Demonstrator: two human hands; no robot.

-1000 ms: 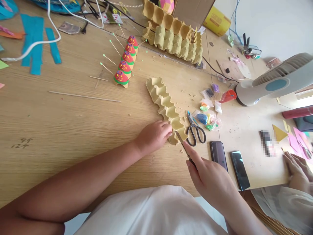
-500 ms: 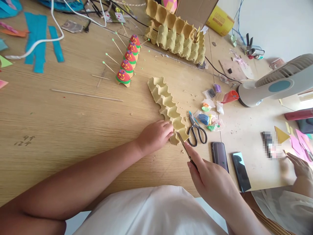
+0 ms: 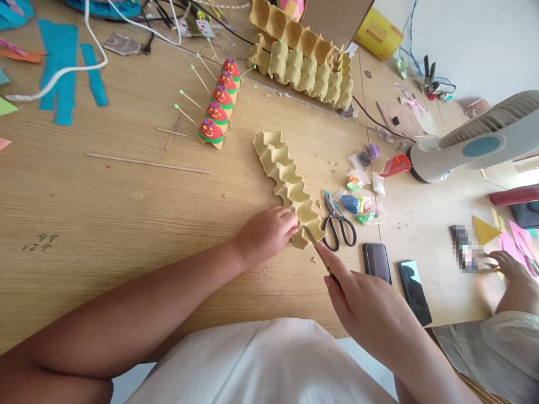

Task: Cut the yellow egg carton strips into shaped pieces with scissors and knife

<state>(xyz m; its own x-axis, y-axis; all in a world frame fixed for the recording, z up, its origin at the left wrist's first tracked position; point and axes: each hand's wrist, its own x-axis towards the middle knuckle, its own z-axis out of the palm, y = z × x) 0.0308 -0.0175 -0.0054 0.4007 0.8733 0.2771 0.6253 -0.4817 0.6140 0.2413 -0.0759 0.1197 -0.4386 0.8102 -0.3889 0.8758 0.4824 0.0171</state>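
Note:
A long strip of yellow egg carton (image 3: 284,171) lies on the wooden table (image 3: 126,207). My left hand (image 3: 267,233) is curled over its near end and presses it down. My right hand (image 3: 362,306) grips a craft knife (image 3: 318,251), forefinger along its back. The blade tip rests against the carton strip's near end. Black-handled scissors (image 3: 337,221) lie just right of the strip.
A row of painted red carton cups (image 3: 219,106) with pins stands farther back, with egg cartons (image 3: 303,62) behind. Clay bags (image 3: 357,193), two phones (image 3: 396,275), a desk fan (image 3: 475,140) and a thin wooden stick (image 3: 147,164) lie around. Another person's hand (image 3: 511,275) works at the right edge.
My hands and the knife stay almost still at the strip's near end. The other person's hand at the right has shifted up toward the paper pieces.

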